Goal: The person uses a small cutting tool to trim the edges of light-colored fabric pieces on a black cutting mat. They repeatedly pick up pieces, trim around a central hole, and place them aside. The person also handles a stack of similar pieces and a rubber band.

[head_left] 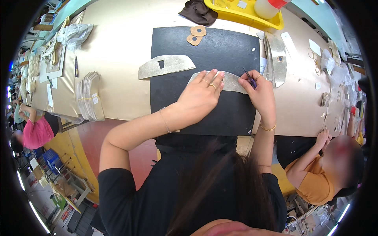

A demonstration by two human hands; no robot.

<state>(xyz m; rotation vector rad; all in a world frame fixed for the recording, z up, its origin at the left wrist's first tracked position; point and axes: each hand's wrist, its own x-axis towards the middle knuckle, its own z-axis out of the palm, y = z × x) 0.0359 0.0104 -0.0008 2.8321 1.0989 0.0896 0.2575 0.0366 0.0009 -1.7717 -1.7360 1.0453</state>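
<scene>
My left hand [199, 92] lies with its fingers stretched flat on a curved, light grey, textured panel [233, 82] on a black mat [220, 118]. At the panel's right end, my right hand [260, 92] is closed around a slim pointed tool with a purple handle [252, 81]. Its dark tip points up and away to the left; its exact kind is unclear. The thumb and fingers of that hand are beside the panel's edge. A similar grey panel with a rectangular cut-out [173, 65] rests across the mat's left edge. My left hand covers part of the first panel.
Two tan pieces with dark centres [193, 40] lie at the mat's far side. Stacked panels stand right [277, 72] and left [87, 98]. A yellow tray [236, 15] holds a bottle, beside a dark brown cloth [199, 12]. A person in orange [311, 179] sits at right.
</scene>
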